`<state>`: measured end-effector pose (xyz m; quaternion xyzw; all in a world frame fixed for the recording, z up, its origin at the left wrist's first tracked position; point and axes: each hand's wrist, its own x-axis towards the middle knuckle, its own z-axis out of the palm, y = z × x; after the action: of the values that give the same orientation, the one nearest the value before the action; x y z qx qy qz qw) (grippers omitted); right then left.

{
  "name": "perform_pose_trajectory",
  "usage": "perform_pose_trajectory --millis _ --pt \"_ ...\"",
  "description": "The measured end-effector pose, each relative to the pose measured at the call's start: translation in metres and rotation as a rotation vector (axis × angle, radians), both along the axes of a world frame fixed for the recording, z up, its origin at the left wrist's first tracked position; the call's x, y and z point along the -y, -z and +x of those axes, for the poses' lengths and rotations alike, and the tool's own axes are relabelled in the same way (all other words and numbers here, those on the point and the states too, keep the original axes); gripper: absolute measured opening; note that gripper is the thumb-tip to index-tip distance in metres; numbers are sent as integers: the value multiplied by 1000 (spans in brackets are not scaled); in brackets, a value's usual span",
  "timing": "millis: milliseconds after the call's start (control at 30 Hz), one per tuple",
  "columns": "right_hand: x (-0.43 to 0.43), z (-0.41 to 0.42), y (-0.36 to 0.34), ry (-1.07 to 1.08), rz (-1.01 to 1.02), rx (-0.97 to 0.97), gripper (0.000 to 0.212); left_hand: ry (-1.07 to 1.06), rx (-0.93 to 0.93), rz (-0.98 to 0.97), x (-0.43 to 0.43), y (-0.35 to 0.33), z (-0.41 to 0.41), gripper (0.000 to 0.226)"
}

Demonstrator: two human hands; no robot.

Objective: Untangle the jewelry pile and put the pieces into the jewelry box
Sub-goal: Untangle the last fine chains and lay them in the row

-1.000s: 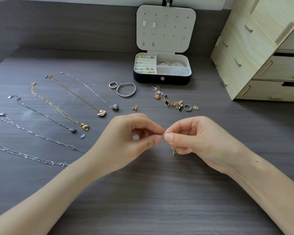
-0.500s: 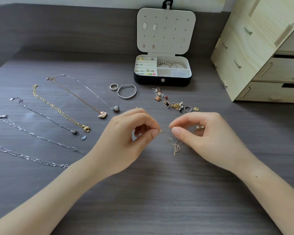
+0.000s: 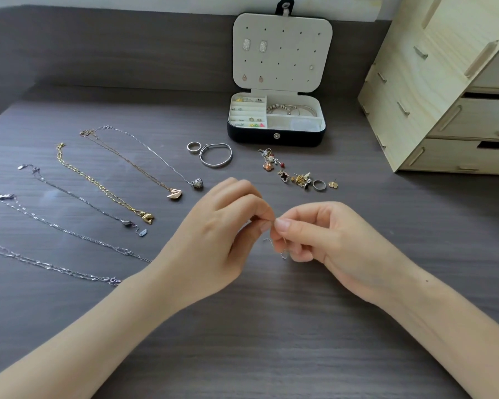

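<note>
I see the left hand (image 3: 213, 237) and right hand (image 3: 326, 240) fingertip to fingertip, both pinching a thin chain (image 3: 283, 254), the open jewelry box (image 3: 251, 138) beyond them on the table (image 3: 271, 347).

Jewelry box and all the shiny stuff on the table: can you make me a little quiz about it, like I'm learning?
1. True or false: the jewelry box has its lid shut.
2. What lies closest to the silver bangle? A) a ring B) a watch C) a comb
3. Fill in: the left hand and right hand both pinch one thin, tangled ____.

Key: 1 false, the lid stands open. 2 A. 3 chain.
</note>
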<state>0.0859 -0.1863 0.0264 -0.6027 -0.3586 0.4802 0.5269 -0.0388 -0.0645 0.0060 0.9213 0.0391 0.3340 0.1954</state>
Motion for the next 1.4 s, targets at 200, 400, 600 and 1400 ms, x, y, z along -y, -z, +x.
perform_pose_trajectory --millis 200,400,600,1400 --pt "-1 3 2 -31 -9 -218 15 -6 -8 -73 2 -1 -2 16" --pt "-2 7 4 -83 -41 -381 17 31 -9 -128 2 0 -2 12" --pt "-3 7 4 -68 -88 -497 20 37 -17 -151 3 1 -2 12" --pt "4 7 2 128 162 193 12 83 -140 -1265 8 -15 -4 22"
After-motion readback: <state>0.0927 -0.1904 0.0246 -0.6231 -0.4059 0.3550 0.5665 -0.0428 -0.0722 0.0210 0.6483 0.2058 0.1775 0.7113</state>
